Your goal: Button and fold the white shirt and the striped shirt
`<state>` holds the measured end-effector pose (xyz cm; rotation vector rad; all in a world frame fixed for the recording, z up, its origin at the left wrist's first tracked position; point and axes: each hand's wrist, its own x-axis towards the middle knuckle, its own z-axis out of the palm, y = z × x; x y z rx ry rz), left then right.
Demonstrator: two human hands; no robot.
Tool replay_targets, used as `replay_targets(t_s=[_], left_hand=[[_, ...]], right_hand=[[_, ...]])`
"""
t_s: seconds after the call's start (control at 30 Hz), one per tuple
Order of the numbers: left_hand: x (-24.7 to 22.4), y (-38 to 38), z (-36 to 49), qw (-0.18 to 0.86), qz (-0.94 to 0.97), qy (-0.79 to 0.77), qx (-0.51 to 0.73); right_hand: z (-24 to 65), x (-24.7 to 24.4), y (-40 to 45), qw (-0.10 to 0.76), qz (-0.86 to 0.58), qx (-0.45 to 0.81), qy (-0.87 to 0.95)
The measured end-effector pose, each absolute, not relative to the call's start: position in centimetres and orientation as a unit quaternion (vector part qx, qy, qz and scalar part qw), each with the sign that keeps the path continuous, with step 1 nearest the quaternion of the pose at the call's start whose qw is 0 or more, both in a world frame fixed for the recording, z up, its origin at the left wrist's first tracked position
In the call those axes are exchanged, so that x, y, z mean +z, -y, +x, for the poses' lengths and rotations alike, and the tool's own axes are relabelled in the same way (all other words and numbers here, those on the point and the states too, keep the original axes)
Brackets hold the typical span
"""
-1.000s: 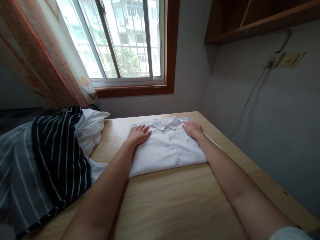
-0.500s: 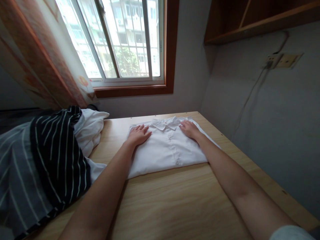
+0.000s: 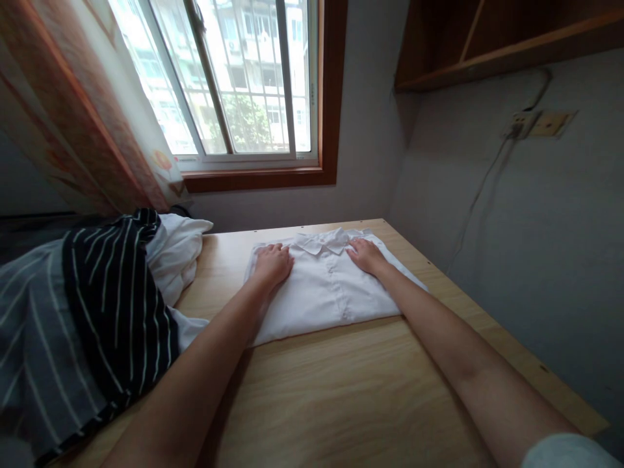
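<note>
A white collared shirt [image 3: 316,292], folded into a flat rectangle, lies face up on the wooden table [image 3: 341,390]. Its collar points away from me at the far edge, and the button strip runs down the middle. My left hand [image 3: 274,263] rests palm down on the shirt's upper left part, fingers stretched forward and close together. To the right of the collar, my right hand [image 3: 366,255] lies flat on the cloth with its fingers extended toward the collar. Neither hand grips the fabric.
A heap of black, grey and white striped cloth [image 3: 117,305] with white fabric [image 3: 178,253] covers the table's left side. Behind stand a window [image 3: 253,84] and a patterned curtain [image 3: 92,104]. A wall shelf [image 3: 511,58] and a plugged socket [image 3: 524,123] are on the right.
My left hand's fingers have drawn closer together. My right hand has shifted slightly left along the shirt. The shirt stays in place, and the view has turned a little.
</note>
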<state>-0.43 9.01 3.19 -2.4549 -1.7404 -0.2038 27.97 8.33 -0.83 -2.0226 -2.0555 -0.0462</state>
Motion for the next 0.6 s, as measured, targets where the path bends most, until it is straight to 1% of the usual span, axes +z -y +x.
replay_targets(t_s=[0.07,0.13,0.3,0.43,0.6], left_hand=[[3.7,-7.7,0.9,0.068,-0.82,0.561,-0.088],[3.6,-6.3,2.3,0.051,-0.822,0.559,-0.095],[0.9,-3.8,4.5,-0.017,-0.781,0.622,-0.042],[-0.4,-3.3,4.4,-0.019,-0.787,0.614,-0.05],[0.2,-3.2,4.2,-0.019,-0.795,0.603,-0.055]], right_hand=[[27.5,-0.1,-7.8,0.126,-0.701,-0.021,0.701],[26.8,0.5,-6.9,0.122,-0.714,-0.013,0.689],[24.2,-0.1,-3.4,0.098,-0.727,0.038,0.679],[23.2,-1.2,-1.7,0.099,-0.741,0.045,0.663],[23.0,-0.6,-0.9,0.12,-0.737,0.024,0.665]])
